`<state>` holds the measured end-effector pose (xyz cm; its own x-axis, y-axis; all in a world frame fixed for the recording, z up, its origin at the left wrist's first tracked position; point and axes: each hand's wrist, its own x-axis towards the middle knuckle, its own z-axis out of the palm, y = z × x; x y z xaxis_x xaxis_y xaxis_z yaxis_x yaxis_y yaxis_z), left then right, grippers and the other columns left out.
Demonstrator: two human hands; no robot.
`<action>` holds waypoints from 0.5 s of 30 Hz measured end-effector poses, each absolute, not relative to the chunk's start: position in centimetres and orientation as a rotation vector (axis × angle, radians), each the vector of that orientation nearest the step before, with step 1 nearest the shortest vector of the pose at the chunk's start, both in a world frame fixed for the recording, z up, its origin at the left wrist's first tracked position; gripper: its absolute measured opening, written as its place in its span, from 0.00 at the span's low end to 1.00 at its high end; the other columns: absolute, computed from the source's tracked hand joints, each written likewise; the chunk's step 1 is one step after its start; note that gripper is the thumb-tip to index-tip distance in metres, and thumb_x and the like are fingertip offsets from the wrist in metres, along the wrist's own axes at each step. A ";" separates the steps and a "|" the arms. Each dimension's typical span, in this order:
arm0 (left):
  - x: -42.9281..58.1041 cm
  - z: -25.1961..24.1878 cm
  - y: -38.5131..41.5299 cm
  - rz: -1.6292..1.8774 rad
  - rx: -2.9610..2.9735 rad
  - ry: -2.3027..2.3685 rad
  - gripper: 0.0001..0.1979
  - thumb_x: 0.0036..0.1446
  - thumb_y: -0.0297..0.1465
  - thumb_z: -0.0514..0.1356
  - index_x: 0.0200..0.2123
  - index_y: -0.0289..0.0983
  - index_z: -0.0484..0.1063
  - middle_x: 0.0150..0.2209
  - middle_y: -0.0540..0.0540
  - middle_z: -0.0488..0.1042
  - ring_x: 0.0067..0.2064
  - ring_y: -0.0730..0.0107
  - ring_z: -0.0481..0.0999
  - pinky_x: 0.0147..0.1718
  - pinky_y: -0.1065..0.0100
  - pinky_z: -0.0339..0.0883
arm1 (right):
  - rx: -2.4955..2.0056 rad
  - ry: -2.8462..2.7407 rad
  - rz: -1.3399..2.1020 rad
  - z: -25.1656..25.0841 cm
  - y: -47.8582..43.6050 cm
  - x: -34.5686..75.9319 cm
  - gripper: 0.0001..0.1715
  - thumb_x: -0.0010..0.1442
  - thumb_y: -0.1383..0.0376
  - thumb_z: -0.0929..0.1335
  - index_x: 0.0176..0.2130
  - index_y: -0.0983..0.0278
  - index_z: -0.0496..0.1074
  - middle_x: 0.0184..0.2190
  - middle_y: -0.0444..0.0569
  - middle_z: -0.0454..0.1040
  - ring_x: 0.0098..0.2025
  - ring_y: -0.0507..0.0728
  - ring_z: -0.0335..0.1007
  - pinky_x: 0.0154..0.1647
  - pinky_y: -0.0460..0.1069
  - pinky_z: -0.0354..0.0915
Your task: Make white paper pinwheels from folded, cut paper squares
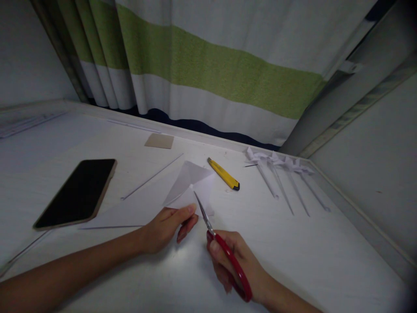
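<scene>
My left hand (174,224) pinches the near edge of a white sheet of paper (187,180), thumb on top and fingers beneath. Creases run across the paper and meet near its middle. Wrapped around red-handled scissors (230,256) is my right hand (231,261). The scissor blades look closed or nearly so, and their tips point at the middle of the paper; I cannot tell whether they touch it. Beyond the paper, to its right, lies a yellow box cutter (224,174). A larger white sheet (130,208) lies flat under and left of my left hand.
A dark-screened phone (76,193) lies at the left. One thin white paper stick (151,176) rests near the middle, with a small beige card (159,141) behind it. Several paper pinwheels on sticks (286,169) lie at the right. A striped curtain (211,56) hangs behind the table.
</scene>
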<state>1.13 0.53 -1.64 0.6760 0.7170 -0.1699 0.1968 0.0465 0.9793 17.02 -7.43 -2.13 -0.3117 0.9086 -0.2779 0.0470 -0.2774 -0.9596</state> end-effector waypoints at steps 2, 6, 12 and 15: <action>1.2 -1.8 0.6 0.490 1.489 0.789 0.23 0.55 0.41 0.42 0.12 0.37 0.55 0.12 0.54 0.56 0.18 0.76 0.58 0.23 0.71 0.53 | -1.255 -1.291 1.673 -2.2 -7.4 17.1 0.24 0.51 0.48 0.61 0.21 0.65 0.57 0.08 0.36 0.55 0.09 0.43 0.47 0.07 0.38 0.44; 1.2 -1.8 0.7 0.487 1.501 0.776 0.23 0.55 0.41 0.42 0.12 0.37 0.55 0.12 0.54 0.57 0.18 0.76 0.58 0.23 0.71 0.54 | -1.266 -1.302 1.662 -2.3 -7.4 17.1 0.24 0.51 0.48 0.61 0.20 0.65 0.57 0.08 0.36 0.55 0.09 0.43 0.48 0.07 0.38 0.44; 1.1 -1.8 0.9 0.528 1.543 0.778 0.24 0.55 0.41 0.41 0.12 0.37 0.55 0.11 0.53 0.56 0.17 0.76 0.57 0.21 0.71 0.53 | -1.288 -1.281 1.677 -2.2 -7.2 17.0 0.24 0.50 0.47 0.62 0.21 0.64 0.56 0.08 0.35 0.55 0.09 0.43 0.48 0.08 0.39 0.44; 1.0 -2.2 1.7 0.636 1.440 0.751 0.24 0.54 0.41 0.43 0.11 0.37 0.55 0.11 0.54 0.55 0.16 0.78 0.57 0.18 0.72 0.52 | -1.297 -1.286 1.679 -2.3 -7.2 16.9 0.23 0.49 0.48 0.63 0.21 0.64 0.56 0.08 0.35 0.55 0.09 0.43 0.48 0.09 0.39 0.44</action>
